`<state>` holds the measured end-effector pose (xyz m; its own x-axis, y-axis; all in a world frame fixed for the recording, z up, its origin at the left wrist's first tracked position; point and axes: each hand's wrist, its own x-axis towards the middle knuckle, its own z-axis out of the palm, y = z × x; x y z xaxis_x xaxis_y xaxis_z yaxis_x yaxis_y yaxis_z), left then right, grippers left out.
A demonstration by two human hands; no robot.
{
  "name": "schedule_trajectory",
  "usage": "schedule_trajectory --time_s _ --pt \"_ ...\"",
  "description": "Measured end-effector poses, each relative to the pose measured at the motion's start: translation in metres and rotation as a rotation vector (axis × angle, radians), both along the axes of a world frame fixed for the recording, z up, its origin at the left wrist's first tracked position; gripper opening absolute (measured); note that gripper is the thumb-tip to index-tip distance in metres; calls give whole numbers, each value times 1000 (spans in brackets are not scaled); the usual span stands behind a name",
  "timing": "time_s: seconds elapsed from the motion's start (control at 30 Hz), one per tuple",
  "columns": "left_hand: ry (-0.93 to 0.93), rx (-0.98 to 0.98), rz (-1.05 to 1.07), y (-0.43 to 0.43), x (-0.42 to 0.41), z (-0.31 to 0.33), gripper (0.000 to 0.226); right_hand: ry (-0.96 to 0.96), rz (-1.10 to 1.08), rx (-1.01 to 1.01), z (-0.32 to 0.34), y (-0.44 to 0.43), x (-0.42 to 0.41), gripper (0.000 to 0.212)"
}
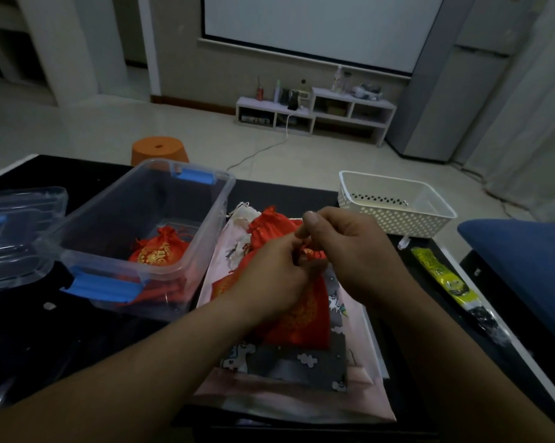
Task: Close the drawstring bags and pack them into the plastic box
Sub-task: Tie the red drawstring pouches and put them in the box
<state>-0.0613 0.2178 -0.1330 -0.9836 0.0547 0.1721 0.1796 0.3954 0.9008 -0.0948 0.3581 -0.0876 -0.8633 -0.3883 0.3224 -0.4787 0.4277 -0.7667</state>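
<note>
A red drawstring bag with gold print (305, 318) lies on a pile of flat bags in the middle of the dark table. My left hand (269, 273) and my right hand (349, 247) meet at its mouth and pinch the gathered top and cords; the mouth itself is hidden by my fingers. Another red bag (269, 227) lies just beyond them on the pile. The clear plastic box (87, 231) with blue latches stands open at the left, holding one closed red bag (159, 251).
The pile holds pink, grey-patterned (285, 362) and white bags. The box's clear lid (17, 231) lies at the far left. A white perforated basket (397, 206) stands at the back right, a yellow-green packet (442, 279) along the right edge, an orange stool (159, 151) behind the table.
</note>
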Motion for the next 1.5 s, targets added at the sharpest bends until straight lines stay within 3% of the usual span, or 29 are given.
schedule_trajectory --time_s 0.13,0.27,0.3,0.37,0.47,0.57,0.87,1.0,1.13,1.3,1.37,1.5 --pt "-36 93 21 3 0 7 22 -162 114 -72 2 5 -7 25" --pt "-167 346 71 1 -4 3 35 -463 -19 -637 0 10 -20 23" --pt "-199 375 87 0 -6 2 35 -479 -84 -667 -3 13 -24 18" --pt "-239 432 87 -2 -6 1 35 -449 -136 -458 -9 18 -23 7" --pt "-242 480 76 -5 -5 0 35 -397 -88 -111 -20 15 -7 16" --pt "-187 459 87 -5 -7 -3 33 -353 -112 20 -29 9 0 24" --pt "-118 312 48 -13 -7 -1 33 -304 -63 -51 -35 0 2 15" --pt "-168 393 43 -13 -9 -3 35 -315 -92 -70 -37 0 4 14" --pt "-224 519 146 -14 -10 -4 42 -537 -179 -220 -43 1 5 15" --pt "-176 426 259 -17 -14 -11 47 -813 -233 -459 -46 7 10 12" --pt "-172 389 261 -16 -16 -14 51 -764 -254 -491 -50 7 12 8" --pt "-187 249 236 -17 -17 -15 61 -312 -268 -281 -53 3 13 4"
